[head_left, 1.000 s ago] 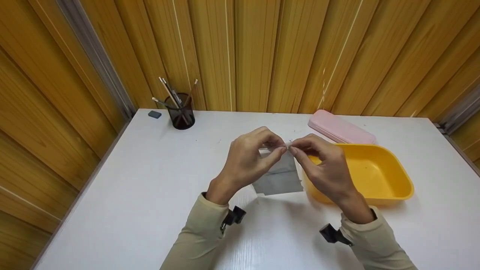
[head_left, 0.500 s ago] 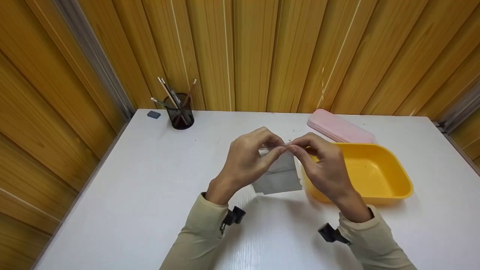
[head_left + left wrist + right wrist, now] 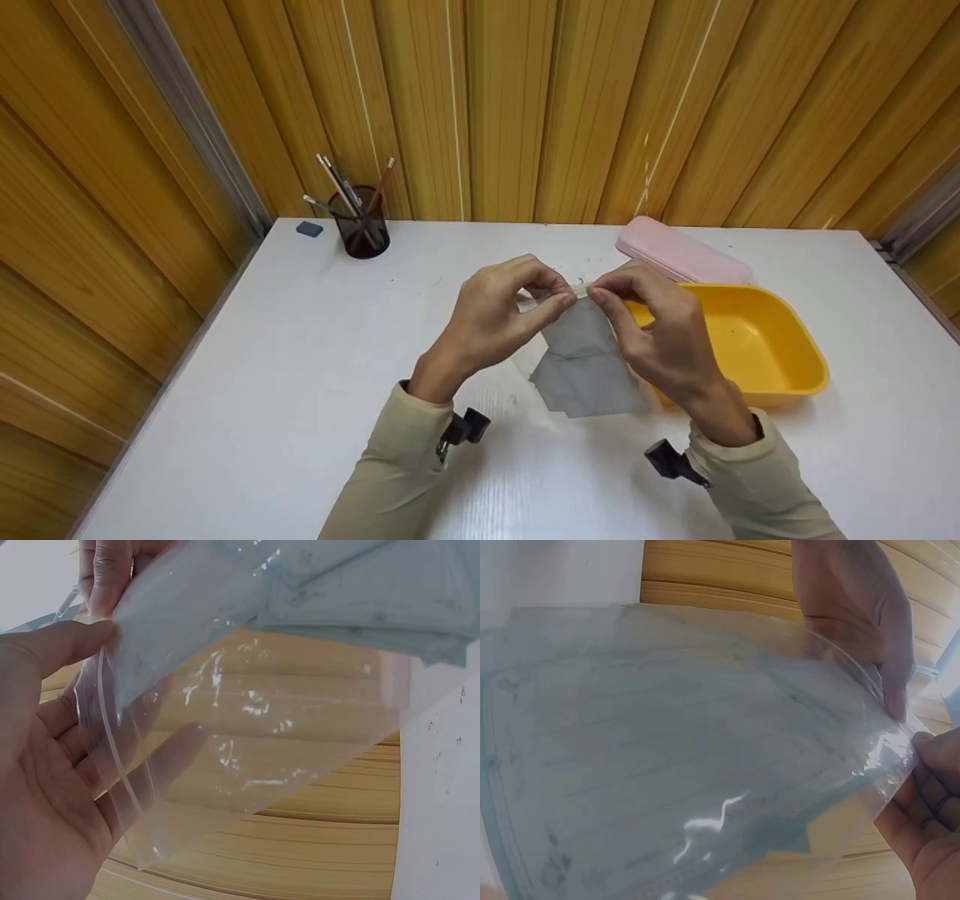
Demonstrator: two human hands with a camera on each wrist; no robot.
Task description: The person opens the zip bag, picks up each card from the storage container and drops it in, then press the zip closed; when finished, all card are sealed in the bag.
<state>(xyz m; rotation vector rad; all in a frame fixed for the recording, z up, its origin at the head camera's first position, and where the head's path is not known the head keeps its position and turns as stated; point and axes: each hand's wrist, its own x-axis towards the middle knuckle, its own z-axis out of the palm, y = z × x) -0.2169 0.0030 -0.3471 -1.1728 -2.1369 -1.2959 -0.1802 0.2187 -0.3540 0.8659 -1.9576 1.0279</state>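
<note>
Both hands hold a clear plastic zip bag (image 3: 581,360) above the white table (image 3: 262,360); folded grey paper lies inside it. My left hand (image 3: 499,315) pinches the bag's top edge with thumb and fingers, and my right hand (image 3: 652,330) pinches the same edge just to the right. The bag hangs down between the wrists, tilted to the right. In the left wrist view the clear bag (image 3: 247,712) fills the frame with my left fingers (image 3: 45,727) at its zip strip. The right wrist view shows the grey sheet in the bag (image 3: 652,765) and my fingertips (image 3: 930,757) at its corner.
A yellow plastic tub (image 3: 750,345) stands right of the hands, a pink case (image 3: 679,255) behind it. A dark pen cup (image 3: 364,225) with several pens and a small grey eraser (image 3: 308,229) sit at the back left. Wooden panels wall the table.
The bag's lower end has swung to the right and forward, in front of the tub's near corner. The right hand shifted slightly right; both hands keep pinching the top edge.
</note>
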